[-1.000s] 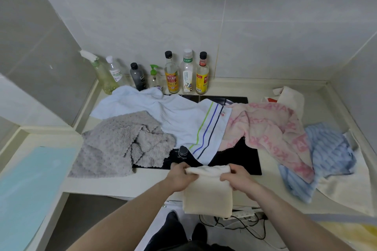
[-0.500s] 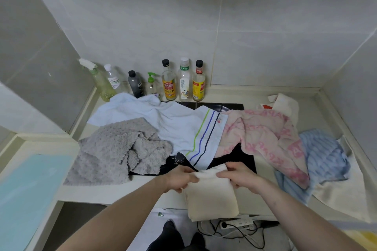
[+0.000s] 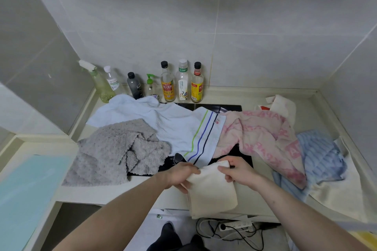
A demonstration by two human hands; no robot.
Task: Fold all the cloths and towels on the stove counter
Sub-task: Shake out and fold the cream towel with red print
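Note:
A small cream cloth (image 3: pixel 212 191), folded over, hangs off the counter's front edge. My left hand (image 3: pixel 179 175) grips its upper left edge and my right hand (image 3: pixel 237 172) pinches its upper right corner. Loose on the stove counter (image 3: pixel 114 193) lie a crumpled grey towel (image 3: pixel 114 153), a white towel (image 3: pixel 173 126) with green, blue and black stripes, a pink patterned towel (image 3: pixel 263 138), a blue striped cloth (image 3: pixel 320 155) and a cream cloth (image 3: pixel 285 106) at the back right.
Several bottles (image 3: pixel 167 85) and a spray bottle (image 3: pixel 98 81) stand along the back wall. A black cooktop (image 3: pixel 234 157) lies partly under the towels. A power strip with cables (image 3: pixel 234 227) sits on the floor below. A light blue sheet (image 3: pixel 26 193) covers the left counter.
The cream cloth has moved up and forward toward the cooktop. Its top edge has tilted, with my right hand now higher than my left.

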